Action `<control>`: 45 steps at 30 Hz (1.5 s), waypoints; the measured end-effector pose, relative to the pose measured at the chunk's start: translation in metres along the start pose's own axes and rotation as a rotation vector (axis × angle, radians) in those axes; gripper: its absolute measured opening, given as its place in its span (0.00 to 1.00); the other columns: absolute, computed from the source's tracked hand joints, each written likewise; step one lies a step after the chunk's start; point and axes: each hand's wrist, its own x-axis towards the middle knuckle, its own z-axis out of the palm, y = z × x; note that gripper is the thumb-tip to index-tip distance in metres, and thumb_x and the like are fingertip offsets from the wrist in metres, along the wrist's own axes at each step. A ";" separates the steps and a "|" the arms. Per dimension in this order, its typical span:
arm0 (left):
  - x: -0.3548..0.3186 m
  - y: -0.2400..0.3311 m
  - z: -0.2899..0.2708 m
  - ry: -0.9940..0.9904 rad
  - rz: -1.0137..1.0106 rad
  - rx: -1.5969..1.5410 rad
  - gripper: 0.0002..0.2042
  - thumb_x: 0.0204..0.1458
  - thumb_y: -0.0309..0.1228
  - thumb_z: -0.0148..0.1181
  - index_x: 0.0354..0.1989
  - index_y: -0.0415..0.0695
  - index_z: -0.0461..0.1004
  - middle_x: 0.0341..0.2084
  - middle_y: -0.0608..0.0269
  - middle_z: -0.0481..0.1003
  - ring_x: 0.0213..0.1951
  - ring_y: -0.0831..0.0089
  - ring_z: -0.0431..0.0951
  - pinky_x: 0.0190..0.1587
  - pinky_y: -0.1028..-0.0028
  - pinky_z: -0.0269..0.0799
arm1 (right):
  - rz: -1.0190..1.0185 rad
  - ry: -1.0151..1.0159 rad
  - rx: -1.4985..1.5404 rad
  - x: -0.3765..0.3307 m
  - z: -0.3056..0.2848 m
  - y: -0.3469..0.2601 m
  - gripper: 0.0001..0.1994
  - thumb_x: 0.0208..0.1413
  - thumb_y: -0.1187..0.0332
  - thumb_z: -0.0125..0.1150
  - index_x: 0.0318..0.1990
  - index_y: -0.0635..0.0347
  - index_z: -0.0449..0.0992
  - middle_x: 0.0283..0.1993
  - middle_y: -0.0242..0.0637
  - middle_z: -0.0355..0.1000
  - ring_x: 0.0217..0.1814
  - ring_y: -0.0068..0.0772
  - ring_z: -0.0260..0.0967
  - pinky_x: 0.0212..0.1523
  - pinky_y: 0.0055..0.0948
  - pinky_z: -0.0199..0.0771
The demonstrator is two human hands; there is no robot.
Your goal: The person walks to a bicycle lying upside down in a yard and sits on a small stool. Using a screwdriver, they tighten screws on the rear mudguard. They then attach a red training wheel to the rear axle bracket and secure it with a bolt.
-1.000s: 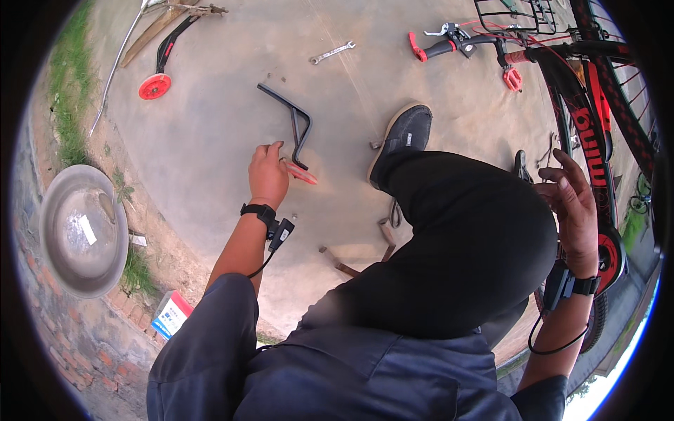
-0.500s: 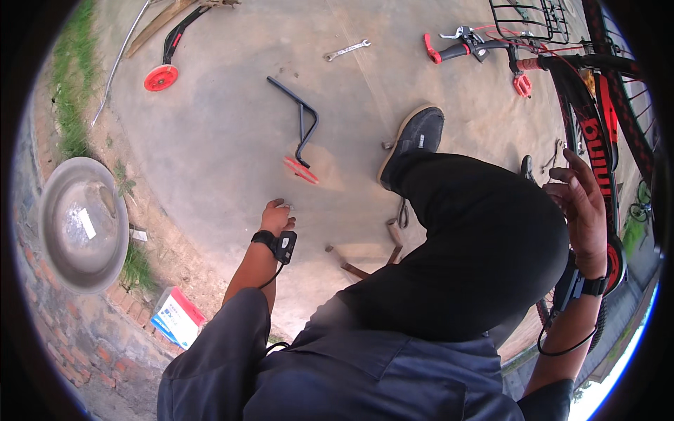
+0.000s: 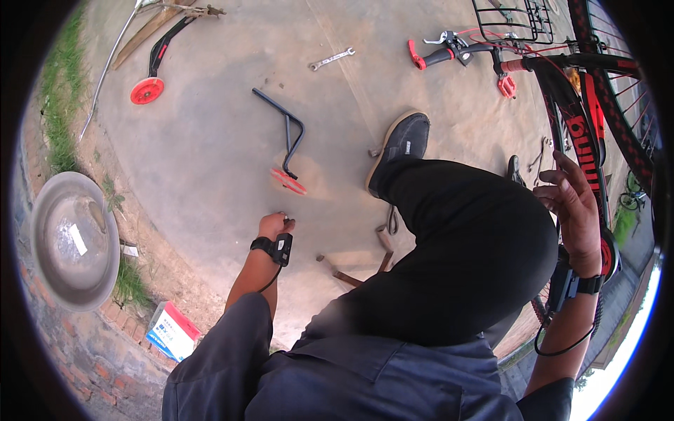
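Note:
My left hand [image 3: 275, 226] is curled closed over the concrete, around a small dark piece that I cannot make out. Above it lies a bent black tubular bracket [image 3: 295, 126] with a red training wheel [image 3: 288, 181] at its lower end. My right hand [image 3: 574, 214] is raised beside the black and red bicycle frame [image 3: 582, 140], its fingers half bent and apart, with nothing visible in them. Whether its fingertips touch the frame I cannot tell. The bicycle's handlebar grip [image 3: 440, 57], red pedal [image 3: 506, 86] and black wire basket [image 3: 512, 19] show at the upper right.
An open-end wrench [image 3: 333, 59] and a second training wheel [image 3: 147, 90] on its black arm lie farther off. A hammer-like tool [image 3: 384, 238] is beside my leg. At left are a grey metal basin [image 3: 43, 242] and a red, white and blue box [image 3: 173, 331].
My left hand has turned and its fingers have closed more tightly. The right hand stays by the frame. The whole view has shifted slightly, so ground objects appear farther left.

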 end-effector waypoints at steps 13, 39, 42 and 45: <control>-0.134 0.195 0.108 0.127 0.841 0.931 0.21 0.55 0.44 0.67 0.40 0.34 0.78 0.32 0.53 0.81 0.35 0.63 0.83 0.38 0.65 0.77 | -0.003 -0.036 0.087 0.007 0.009 0.009 0.32 0.67 0.60 0.58 0.71 0.71 0.56 0.50 0.43 0.75 0.46 0.34 0.78 0.50 0.28 0.75; -0.337 0.188 0.198 -0.297 1.228 0.820 0.11 0.52 0.25 0.66 0.42 0.33 0.76 0.32 0.59 0.79 0.33 0.74 0.79 0.38 0.72 0.75 | -0.164 0.023 0.320 -0.070 -0.040 0.054 0.32 0.64 0.60 0.63 0.69 0.67 0.61 0.52 0.44 0.76 0.48 0.33 0.79 0.50 0.27 0.76; -0.421 0.179 0.229 -0.475 1.426 0.851 0.10 0.54 0.21 0.63 0.44 0.37 0.74 0.32 0.67 0.75 0.34 0.81 0.75 0.36 0.76 0.73 | -0.309 0.008 0.364 -0.100 -0.045 0.039 0.31 0.63 0.62 0.65 0.69 0.67 0.61 0.53 0.44 0.75 0.49 0.33 0.78 0.50 0.29 0.76; -0.505 0.143 0.268 -0.572 1.652 0.916 0.10 0.53 0.20 0.62 0.44 0.37 0.73 0.32 0.69 0.73 0.33 0.82 0.73 0.36 0.77 0.72 | -0.521 -0.013 0.443 -0.138 -0.051 0.034 0.32 0.61 0.64 0.68 0.68 0.67 0.62 0.54 0.44 0.75 0.53 0.32 0.76 0.54 0.32 0.76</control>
